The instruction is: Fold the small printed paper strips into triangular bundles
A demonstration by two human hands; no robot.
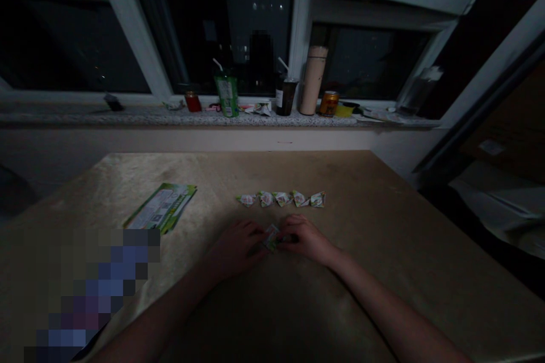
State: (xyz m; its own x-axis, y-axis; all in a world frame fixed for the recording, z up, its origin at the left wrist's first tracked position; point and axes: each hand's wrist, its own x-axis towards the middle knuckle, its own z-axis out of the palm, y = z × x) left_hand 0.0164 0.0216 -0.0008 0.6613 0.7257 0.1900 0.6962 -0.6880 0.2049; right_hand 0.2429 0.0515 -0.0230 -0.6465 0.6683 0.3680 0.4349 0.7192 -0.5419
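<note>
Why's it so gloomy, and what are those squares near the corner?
Head view: dim all over, probably because it's night outside the windows; head view: the table shines palely at left, but the left hand and right hand look shadowy; head view: chunky pixel blocks hide whatever is at lower left.

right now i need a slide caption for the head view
Left hand and right hand touch one small packet, with five similar packets in a row beyond.
</note>
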